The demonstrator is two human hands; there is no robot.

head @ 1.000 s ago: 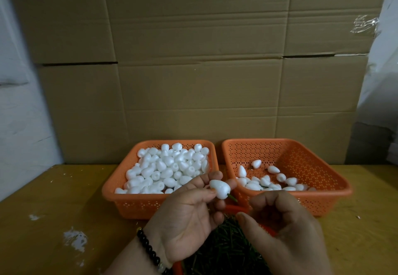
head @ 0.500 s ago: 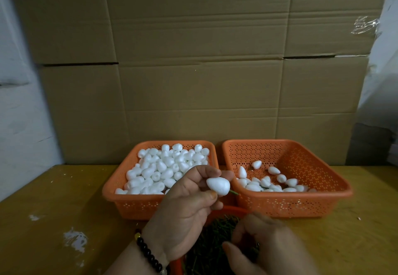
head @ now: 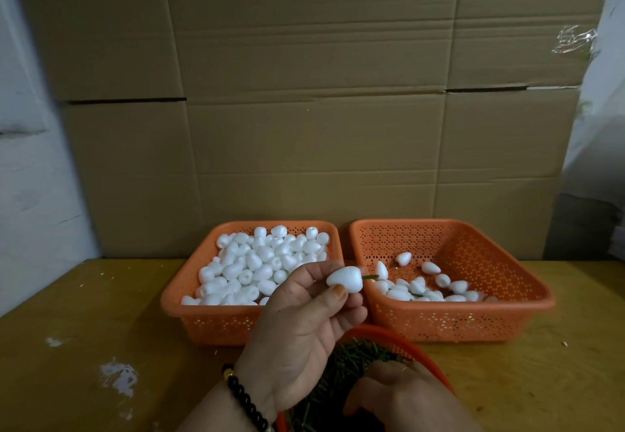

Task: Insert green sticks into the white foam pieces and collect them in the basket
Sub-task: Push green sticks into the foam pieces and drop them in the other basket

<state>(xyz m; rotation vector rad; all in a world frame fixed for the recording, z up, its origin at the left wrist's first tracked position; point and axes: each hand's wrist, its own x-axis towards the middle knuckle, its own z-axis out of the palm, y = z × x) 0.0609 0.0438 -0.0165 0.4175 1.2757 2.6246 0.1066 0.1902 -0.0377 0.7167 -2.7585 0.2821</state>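
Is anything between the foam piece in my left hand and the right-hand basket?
Nothing visible. The left hand holds the foam piece just outside the right basket's near-left rim, its open top unobstructed.

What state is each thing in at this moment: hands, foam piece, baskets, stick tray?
Left hand: raised, pinches foam piece.
Foam piece: held, green stick tip showing at its right end.
Right hand: low in the stick tray, grip unclear.
Left basket: heaped with foam.
Right basket: partly filled.
Stick tray: holds green sticks.

No readable text, label or number shows anywhere.
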